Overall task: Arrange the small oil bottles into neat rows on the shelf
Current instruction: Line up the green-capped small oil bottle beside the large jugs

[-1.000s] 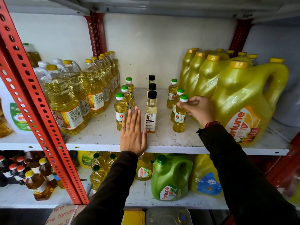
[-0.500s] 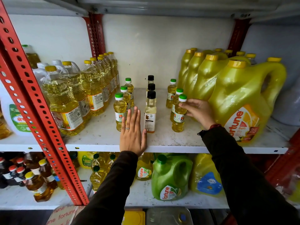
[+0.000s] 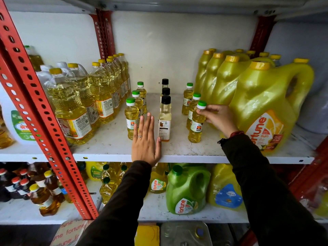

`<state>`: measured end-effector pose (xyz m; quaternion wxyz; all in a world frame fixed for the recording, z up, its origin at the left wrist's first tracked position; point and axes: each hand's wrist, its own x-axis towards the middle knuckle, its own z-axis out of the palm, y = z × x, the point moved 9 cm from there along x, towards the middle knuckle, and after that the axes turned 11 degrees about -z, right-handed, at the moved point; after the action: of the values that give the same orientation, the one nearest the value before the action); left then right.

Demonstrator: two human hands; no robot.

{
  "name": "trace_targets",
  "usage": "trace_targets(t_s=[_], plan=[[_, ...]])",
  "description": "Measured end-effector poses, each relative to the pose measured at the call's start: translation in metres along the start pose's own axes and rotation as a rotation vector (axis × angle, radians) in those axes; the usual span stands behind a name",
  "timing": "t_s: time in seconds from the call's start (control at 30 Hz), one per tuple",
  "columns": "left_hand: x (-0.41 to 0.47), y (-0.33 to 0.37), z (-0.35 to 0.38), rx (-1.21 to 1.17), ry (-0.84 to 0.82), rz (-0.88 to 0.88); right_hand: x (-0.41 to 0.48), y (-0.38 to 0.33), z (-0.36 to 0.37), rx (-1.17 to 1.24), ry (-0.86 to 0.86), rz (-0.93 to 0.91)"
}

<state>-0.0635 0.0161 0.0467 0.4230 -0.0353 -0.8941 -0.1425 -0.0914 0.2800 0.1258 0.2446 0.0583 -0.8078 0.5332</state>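
Note:
Three rows of small bottles stand on the white shelf (image 3: 186, 153). The left row has green caps, with its front bottle (image 3: 131, 119) nearest me. The middle row has black caps, led by a pale bottle (image 3: 164, 119). The right row has green caps. My right hand (image 3: 218, 118) pinches the neck of that row's front bottle (image 3: 196, 125), just under the cap. My left hand (image 3: 146, 141) lies flat and open on the shelf's front edge, between the left and middle rows, fingers pointing back.
Large clear oil bottles (image 3: 71, 107) crowd the shelf's left side. Big yellow jugs (image 3: 262, 103) fill the right, close behind my right hand. A red perforated upright (image 3: 44, 125) crosses the left foreground. More bottles and a green jug (image 3: 186, 189) sit on the lower shelf.
My right hand has shifted slightly on the front right bottle, its fingers now pinching the neck. The left hand has stayed flat on the shelf.

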Motion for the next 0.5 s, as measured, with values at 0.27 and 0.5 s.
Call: trace_targets(t_s=[0.27, 0.5], plan=[[-0.001, 0.000, 0.000, -0.020, -0.022, -0.023, -0.018, -0.007, -0.012, -0.023, -0.025, -0.020], [0.000, -0.001, 0.001, -0.018, -0.031, -0.033, -0.035, -0.016, -0.020, -0.045, -0.032, -0.045]])
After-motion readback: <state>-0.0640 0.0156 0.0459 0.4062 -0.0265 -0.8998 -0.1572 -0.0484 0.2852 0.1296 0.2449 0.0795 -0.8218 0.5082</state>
